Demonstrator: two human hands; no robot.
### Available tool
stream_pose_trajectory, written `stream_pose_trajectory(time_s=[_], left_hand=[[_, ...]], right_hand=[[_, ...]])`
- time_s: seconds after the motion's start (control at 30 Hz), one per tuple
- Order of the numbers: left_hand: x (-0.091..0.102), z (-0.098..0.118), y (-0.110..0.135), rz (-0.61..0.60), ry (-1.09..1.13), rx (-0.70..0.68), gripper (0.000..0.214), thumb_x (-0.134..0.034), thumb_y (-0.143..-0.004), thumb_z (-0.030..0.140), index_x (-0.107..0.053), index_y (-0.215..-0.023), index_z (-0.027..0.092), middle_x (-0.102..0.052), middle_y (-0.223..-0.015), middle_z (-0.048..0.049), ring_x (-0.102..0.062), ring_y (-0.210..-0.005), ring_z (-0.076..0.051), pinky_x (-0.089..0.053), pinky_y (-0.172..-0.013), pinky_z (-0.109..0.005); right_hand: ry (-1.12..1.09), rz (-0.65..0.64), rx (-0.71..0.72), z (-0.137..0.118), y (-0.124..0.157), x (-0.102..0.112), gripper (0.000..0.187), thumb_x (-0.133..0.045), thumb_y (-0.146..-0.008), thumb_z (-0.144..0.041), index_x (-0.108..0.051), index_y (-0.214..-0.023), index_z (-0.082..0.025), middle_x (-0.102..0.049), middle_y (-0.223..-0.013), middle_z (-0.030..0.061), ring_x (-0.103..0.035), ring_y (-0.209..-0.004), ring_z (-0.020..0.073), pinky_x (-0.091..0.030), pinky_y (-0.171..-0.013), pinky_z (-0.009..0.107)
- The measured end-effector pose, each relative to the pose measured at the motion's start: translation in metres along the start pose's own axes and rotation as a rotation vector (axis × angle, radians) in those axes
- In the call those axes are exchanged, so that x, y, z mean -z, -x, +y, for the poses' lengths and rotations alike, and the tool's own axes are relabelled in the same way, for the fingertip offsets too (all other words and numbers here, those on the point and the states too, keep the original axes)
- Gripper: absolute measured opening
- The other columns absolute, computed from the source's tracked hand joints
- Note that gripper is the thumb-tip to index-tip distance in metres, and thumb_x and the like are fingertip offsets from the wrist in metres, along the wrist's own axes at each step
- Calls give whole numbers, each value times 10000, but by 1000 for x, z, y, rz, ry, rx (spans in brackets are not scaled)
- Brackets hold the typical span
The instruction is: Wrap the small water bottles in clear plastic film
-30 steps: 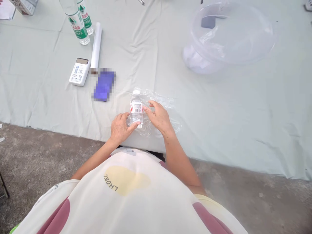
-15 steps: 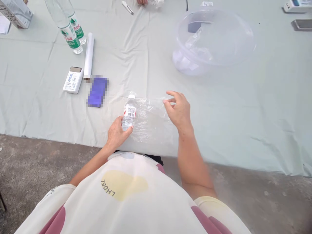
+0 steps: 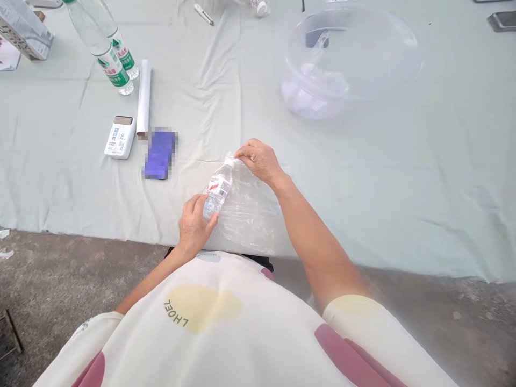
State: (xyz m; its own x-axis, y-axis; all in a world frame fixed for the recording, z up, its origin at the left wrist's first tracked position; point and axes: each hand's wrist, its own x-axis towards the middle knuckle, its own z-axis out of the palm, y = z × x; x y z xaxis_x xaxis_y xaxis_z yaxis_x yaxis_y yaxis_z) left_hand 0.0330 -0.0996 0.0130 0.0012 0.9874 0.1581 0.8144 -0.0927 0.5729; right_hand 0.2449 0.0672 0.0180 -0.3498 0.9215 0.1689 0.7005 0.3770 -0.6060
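Observation:
A small clear water bottle (image 3: 220,186) with a white cap and a red-and-white label lies tilted to the right on a thin sheet of clear plastic film (image 3: 252,215). My left hand (image 3: 196,223) is closed around the lower end of the bottle, thumb on the near side. Fingertips pinched together, my right hand (image 3: 262,161) holds a bit of the film close by the cap. Crinkled film also shows around the cap, partly hidden by those fingers.
To the left are a white power bank (image 3: 120,138), a white roll (image 3: 143,99), a blurred blue rectangle (image 3: 160,156) and two large water bottles (image 3: 113,69). A clear plastic basin (image 3: 350,97) stands beyond my right hand. A white pen-like tool (image 3: 203,14) lies farther back.
My right hand has moved left to the bottle's cap and its fingers have closed on the film. The bottle has tipped from nearly straight to leaning right, still in my left hand.

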Motion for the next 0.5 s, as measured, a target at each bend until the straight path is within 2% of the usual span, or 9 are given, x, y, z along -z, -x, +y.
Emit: stream_pose_trajectory(time_s=[0.13,0.27,0.37,0.5], left_hand=[[-11,-1,6,23,-88,-94,363,-577,-904,301,-589,-1259,225,-587,-1313,-145,-564,-1186,-286,-508,-941,-439],[-18,-1,8,-7,-145,-156,336,-566,-923,366,-645,-1221,232,-623,-1296,-143,-573,-1171,-309,-475,-964,-465],[-22,-1,10,-79,-182,-212,339,-543,-938,394,-664,-1219,248,-650,-1291,-130,-593,-1143,-311,-456,-970,-478],[-21,-2,13,-172,-207,-332,372,-505,-957,382,-634,-1290,276,-642,-1339,-93,-599,-1145,-301,-447,-956,-471]], right_hand=[[24,-38,-18,14,25,-3,322,-430,-902,-193,-734,-997,-242,-702,-1057,46,-622,-947,207,-486,-847,351],[103,-47,-23,10,48,-7,423,-394,-890,-151,-679,-1198,-208,-665,-1243,78,-566,-1131,250,-463,-949,404],[173,-65,-65,4,66,-13,456,-418,-911,-194,-597,-1330,-192,-535,-1433,113,-471,-1277,296,-421,-1019,472],[221,-124,-55,7,84,-20,433,-462,-953,-363,-587,-1340,-214,-393,-1560,115,-278,-1457,337,-289,-1125,564]])
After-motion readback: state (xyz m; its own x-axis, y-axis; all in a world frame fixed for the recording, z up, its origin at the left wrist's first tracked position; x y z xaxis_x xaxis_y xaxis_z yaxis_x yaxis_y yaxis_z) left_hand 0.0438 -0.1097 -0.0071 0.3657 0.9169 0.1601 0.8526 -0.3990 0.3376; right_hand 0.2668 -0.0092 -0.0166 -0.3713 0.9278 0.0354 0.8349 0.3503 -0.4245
